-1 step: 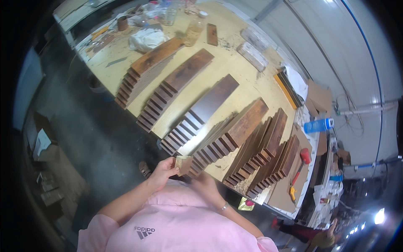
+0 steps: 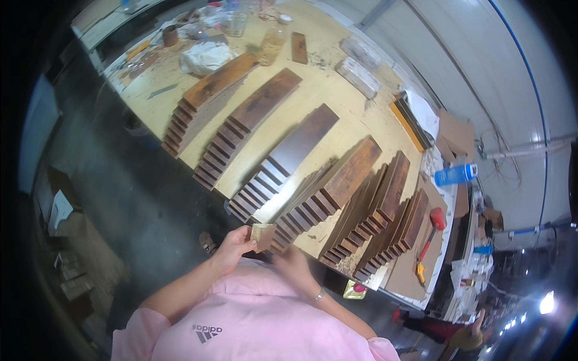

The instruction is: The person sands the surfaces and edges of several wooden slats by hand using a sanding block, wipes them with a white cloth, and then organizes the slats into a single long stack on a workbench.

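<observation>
My left hand (image 2: 232, 249) is closed, pinching a small squarish tan-and-brown piece (image 2: 262, 236) between thumb and fingers in front of my body. Whether that piece is wood or folded sheet, I cannot tell. My right hand (image 2: 293, 268) is just right of it, smeared by motion, so its fingers do not show clearly. Beyond both hands, at the table's near edge, stepped stacks of dark brown wooden planks lie fanned out. The closest is the stack in the middle right (image 2: 349, 171). Left of it is a glossier stack (image 2: 307, 138).
On the worktable (image 2: 343, 78) stand a plastic bottle (image 2: 273, 45) and a white crumpled bag (image 2: 206, 58). A red-headed mallet (image 2: 437, 219) and a blue bottle (image 2: 456, 174) lie at the right. Cardboard boxes (image 2: 63, 210) stand on the floor at left. Another person (image 2: 466, 338) is at lower right.
The table and its stacks sit very slightly further left and up in the view. My left hand keeps its hold on the small piece; my right hand stays blurred beside it.
</observation>
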A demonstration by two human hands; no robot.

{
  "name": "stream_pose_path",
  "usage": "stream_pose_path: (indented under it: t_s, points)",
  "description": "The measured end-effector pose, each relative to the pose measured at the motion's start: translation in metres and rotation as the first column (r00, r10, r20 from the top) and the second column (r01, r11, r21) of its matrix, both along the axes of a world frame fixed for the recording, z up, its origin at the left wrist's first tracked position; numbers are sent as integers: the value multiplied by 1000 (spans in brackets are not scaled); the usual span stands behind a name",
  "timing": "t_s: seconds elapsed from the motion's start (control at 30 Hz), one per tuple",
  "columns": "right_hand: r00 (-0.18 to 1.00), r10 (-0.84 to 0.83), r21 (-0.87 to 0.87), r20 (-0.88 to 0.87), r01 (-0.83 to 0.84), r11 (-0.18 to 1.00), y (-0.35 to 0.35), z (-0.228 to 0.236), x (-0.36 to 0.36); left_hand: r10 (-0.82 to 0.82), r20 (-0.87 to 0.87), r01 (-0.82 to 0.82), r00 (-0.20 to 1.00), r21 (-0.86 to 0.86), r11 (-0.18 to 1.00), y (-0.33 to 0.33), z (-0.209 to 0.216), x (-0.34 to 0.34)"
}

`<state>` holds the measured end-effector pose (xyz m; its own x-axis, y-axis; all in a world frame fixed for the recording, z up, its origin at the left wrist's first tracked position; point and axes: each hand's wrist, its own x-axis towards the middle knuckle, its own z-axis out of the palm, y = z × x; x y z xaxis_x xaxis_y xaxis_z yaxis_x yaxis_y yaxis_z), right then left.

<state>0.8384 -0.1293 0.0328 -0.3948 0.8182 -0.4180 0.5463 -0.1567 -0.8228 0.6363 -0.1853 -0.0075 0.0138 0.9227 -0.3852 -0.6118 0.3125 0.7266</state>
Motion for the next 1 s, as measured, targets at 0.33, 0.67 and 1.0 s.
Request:
stream_pose_path:
  t_s: [0.33, 0.67, 1.0]
  points:
    - [969, -160, -27, 187, 168, 985, 0, -18, 23, -205, 44, 203, 978, 32, 979, 4, -2, 18]
    - [944, -72, 183, 322, 13, 983, 14, 24, 23, -30, 80, 21, 996, 111, 994, 3, 20, 30]
    - [980, 33, 254, 198, -84, 964, 37, 11, 43, 93, -22, -91, 995, 83, 992, -3, 28, 66]
